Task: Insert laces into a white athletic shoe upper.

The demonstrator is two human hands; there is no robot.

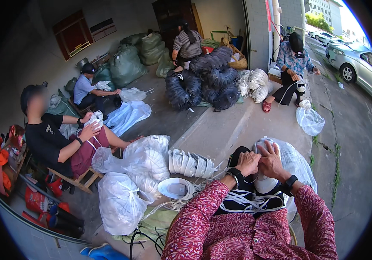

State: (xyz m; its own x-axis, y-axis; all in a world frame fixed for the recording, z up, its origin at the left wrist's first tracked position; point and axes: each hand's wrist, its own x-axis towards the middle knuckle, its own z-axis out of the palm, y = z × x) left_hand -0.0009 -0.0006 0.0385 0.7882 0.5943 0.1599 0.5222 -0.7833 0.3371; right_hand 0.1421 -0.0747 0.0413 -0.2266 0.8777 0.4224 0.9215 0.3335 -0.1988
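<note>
On my lap rests a white shoe upper, its far end rising behind my fingers. My left hand is closed at the left side of the upper, fingers bent together; what its fingertips pinch is too small to make out. My right hand curls over the upper from the right and grips it, fingertips meeting those of the left. Loose white shoelaces lie across the dark cloth on my lap. Left of my knees stands a nested row of white shoe uppers, and one white shoe upper lies nearer.
Stuffed white plastic bags stand at my left; a clear bag lies beyond my right hand. Dark bundles and green sacks fill the back. Several other people sit or bend nearby, with white pieces in some hands. A silver car is parked right.
</note>
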